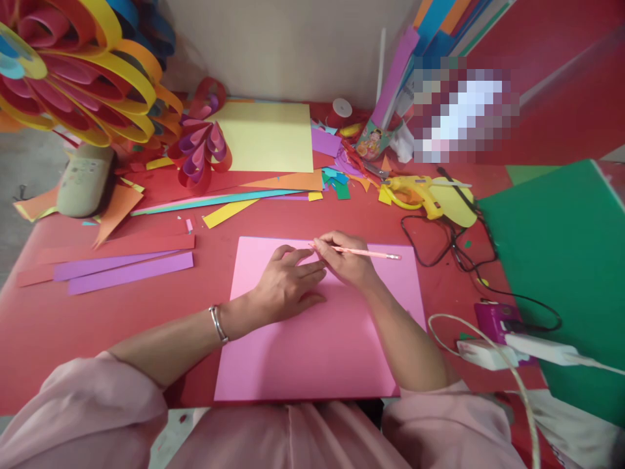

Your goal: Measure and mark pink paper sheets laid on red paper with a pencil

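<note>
1. The sheet [322, 352] lies flat in the middle of the frame on the table [97, 326], its near edge at the table's lip.
2. The left hand [288, 286] rests palm down on the sheet's upper middle, fingers stretched out, gripping nothing.
3. The right hand [344, 260], just beside it, pinches a pencil [375, 253], which lies near the sheet's top edge.
4. The sheet looks thin, light and easily creased, and it may slide. A flat palm or a free corner seems the safest hold.
5. There is bare table at lower left. Strips [127, 270] lie at left, and a cable [454, 251] and a green board [561, 260] crowd the right.
</note>
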Available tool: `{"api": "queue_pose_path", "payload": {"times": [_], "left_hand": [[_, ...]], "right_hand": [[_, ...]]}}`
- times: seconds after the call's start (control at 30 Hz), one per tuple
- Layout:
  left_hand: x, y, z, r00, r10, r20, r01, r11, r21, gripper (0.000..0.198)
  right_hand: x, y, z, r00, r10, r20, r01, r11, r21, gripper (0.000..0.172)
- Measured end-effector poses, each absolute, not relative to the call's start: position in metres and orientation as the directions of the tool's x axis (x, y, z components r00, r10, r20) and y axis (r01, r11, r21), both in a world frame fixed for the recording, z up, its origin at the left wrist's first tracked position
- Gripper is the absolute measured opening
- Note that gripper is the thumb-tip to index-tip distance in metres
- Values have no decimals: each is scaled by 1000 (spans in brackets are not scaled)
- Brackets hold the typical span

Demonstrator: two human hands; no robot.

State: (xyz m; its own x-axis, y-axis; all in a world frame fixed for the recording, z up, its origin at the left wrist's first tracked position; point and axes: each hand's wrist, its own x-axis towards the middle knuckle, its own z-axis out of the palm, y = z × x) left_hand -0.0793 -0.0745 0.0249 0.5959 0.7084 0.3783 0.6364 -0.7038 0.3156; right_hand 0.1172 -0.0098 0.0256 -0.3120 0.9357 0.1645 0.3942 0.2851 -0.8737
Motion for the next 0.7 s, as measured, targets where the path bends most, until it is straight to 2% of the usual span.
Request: {"api": "queue_pose_path", "payload": {"times": [0.27,0.33,0.5,0.7], "left_hand": [[-79,-74,26,595,723,351,646,-690,326,32],[-79,-74,26,597,713,368,642,-700,313,32],[-81,-73,26,613,669,420,621,-737,266,33],[-82,-73,27,664,631,401,609,-768,199,39]], "right_hand": [[118,-10,25,-310,939,149,389,268,-881,30],[118,-10,25,-287,950,125,343,224,-912,32],[118,-9,26,-146,989,-36,111,-20,-994,42],[117,-7,22,-131,990,-57,50,-51,-997,42]]}}
